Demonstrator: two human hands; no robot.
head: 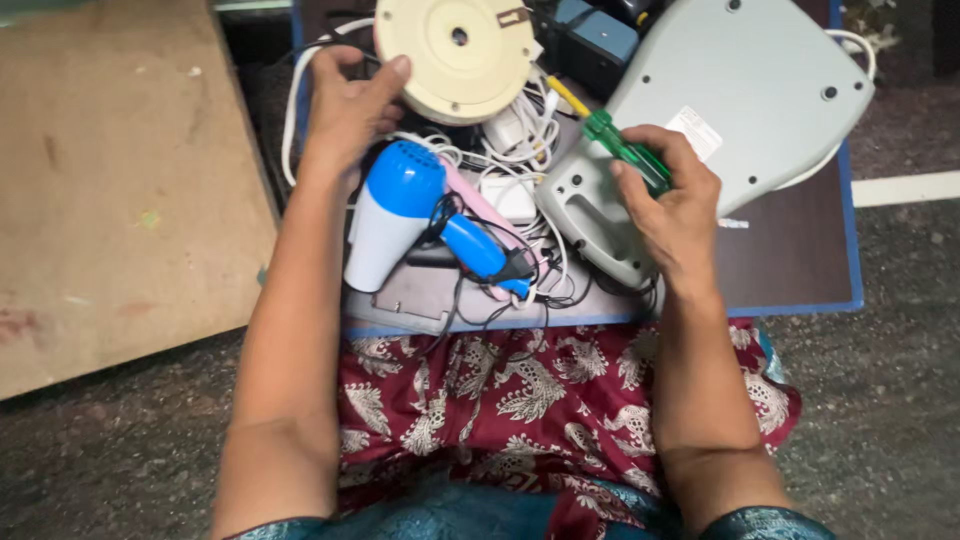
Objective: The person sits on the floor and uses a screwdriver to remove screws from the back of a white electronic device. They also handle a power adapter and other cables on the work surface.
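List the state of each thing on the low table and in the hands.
Left hand: gripping the round cream casing, tilted up.
Right hand: closed on the green screwdriver.
Grey appliance: upside down, underside showing.
Blue and white hair dryer: lying flat, cord tangled.
White cables: heaped loosely.

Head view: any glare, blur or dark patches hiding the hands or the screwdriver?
Head view: light is soft and even, no glare; the right hand and green screwdriver read sharp, as does the left hand; only the top-centre clutter sits in shadow.
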